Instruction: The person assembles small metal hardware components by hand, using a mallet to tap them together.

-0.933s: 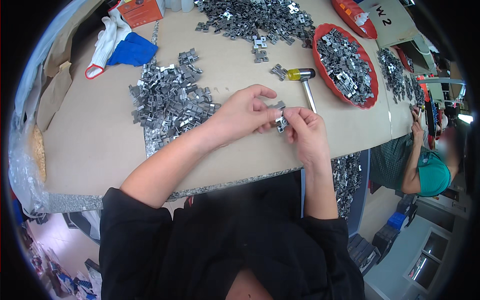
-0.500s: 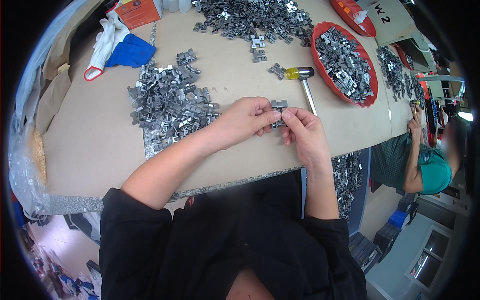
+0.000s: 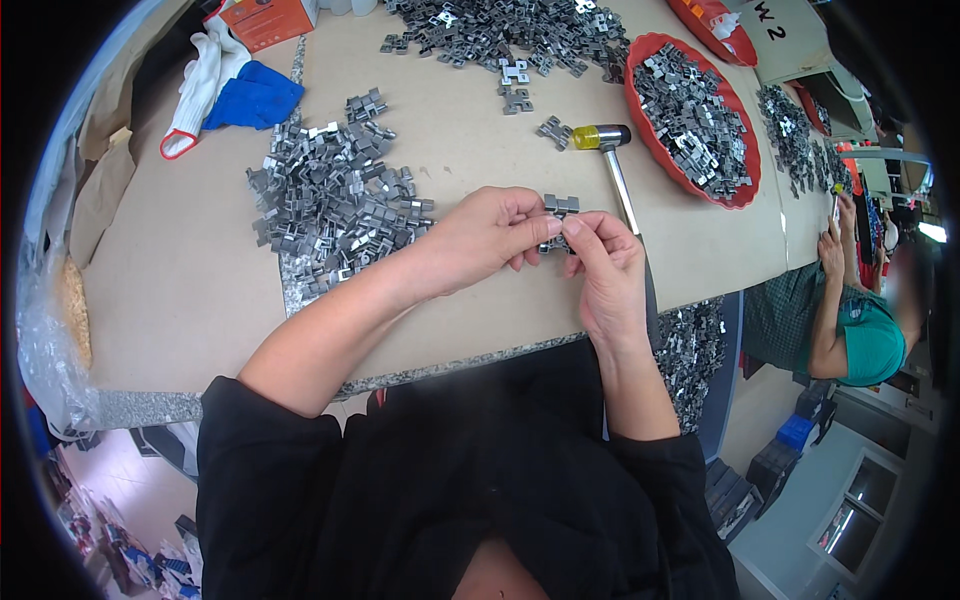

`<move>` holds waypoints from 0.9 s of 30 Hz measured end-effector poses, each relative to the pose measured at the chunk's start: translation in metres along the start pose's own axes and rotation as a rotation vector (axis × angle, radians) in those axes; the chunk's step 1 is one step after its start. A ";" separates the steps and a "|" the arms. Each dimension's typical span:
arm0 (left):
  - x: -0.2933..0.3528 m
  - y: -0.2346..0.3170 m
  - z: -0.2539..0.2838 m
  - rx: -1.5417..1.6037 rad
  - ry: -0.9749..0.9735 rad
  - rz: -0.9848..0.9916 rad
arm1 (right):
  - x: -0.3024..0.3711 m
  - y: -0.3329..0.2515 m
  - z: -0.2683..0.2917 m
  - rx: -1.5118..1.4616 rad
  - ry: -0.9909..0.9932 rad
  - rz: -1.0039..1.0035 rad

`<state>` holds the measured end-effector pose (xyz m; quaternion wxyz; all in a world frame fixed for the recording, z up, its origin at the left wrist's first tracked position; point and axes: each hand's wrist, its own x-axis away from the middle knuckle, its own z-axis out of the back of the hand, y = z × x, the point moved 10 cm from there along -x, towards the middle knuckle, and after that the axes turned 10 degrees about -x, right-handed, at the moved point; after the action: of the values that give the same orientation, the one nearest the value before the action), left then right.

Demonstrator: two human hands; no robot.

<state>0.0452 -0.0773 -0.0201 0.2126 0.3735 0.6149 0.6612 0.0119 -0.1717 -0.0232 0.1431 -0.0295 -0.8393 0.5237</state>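
Observation:
Over the near middle of the table, my left hand (image 3: 497,232) and my right hand (image 3: 604,262) meet at a small grey metal clip-like part (image 3: 561,204). Both are closed, pinching it between thumbs and fingers. The part's upper end shows; my fingers cover much of the rest. Beyond my right hand lies a mallet (image 3: 602,138) with a yellow and black head, its handle running toward me past my wrist. One loose metal part (image 3: 553,132) rests beside the mallet head. To the left of my left hand spreads a pile of similar parts (image 3: 340,200).
A red scalloped bowl (image 3: 751,170) full of metal parts stands right of the mallet. Another heap (image 3: 510,35) covers the far side. White and blue gloves (image 3: 255,98) lie far left near an orange box (image 3: 268,20). A co-worker (image 3: 865,335) in green sits at right.
Both hands keep their pinch on the metal part, with the right wrist and forearm shifted slightly left. The whole view has moved a little. At right, the co-worker's hands have shifted.

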 end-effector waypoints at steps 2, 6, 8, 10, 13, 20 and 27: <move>-0.001 -0.003 0.002 0.002 -0.006 0.009 | -0.001 0.000 -0.002 0.008 0.002 0.008; -0.005 -0.013 -0.001 0.089 -0.034 0.043 | -0.003 0.000 0.002 -0.021 0.032 -0.012; -0.005 -0.014 0.001 0.104 -0.024 0.050 | -0.003 0.001 0.000 0.032 0.013 -0.027; -0.003 -0.009 -0.001 0.023 -0.033 0.019 | -0.003 0.000 0.001 0.028 0.012 -0.039; -0.003 -0.007 0.001 -0.063 -0.024 -0.012 | -0.006 0.004 0.000 0.045 -0.003 -0.075; -0.002 -0.002 0.003 -0.089 0.034 0.002 | -0.003 0.005 -0.001 0.097 -0.060 -0.131; -0.002 -0.006 0.002 -0.060 0.054 -0.012 | -0.003 0.008 -0.002 0.030 -0.080 -0.178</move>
<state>0.0465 -0.0765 -0.0259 0.2112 0.3453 0.6025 0.6879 0.0144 -0.1673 -0.0301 0.1558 0.0683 -0.8358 0.5220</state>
